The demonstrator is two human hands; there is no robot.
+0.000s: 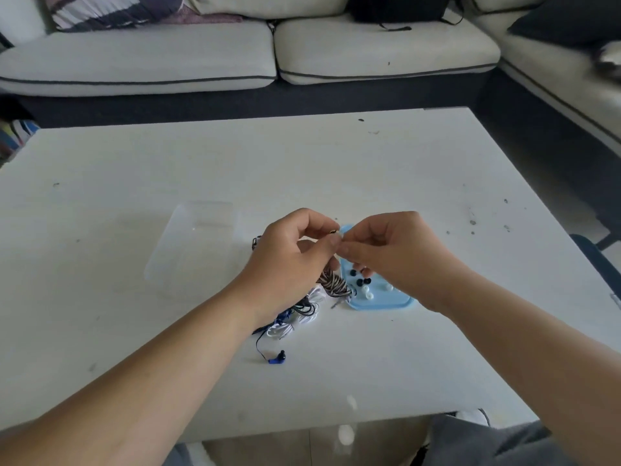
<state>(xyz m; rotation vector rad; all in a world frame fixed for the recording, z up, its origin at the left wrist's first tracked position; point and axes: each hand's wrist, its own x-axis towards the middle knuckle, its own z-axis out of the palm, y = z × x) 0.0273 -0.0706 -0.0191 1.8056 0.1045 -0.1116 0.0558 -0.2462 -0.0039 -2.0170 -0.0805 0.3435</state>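
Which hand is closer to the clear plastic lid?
Left. The left hand is just right of the clear lid; the right hand is farther right, over the blue tray.

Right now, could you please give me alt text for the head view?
A left hand and right hand pinch a small dark earbud between them above a light blue tray of ear tips on a white table. Tangled earphone cables lie beside the tray.
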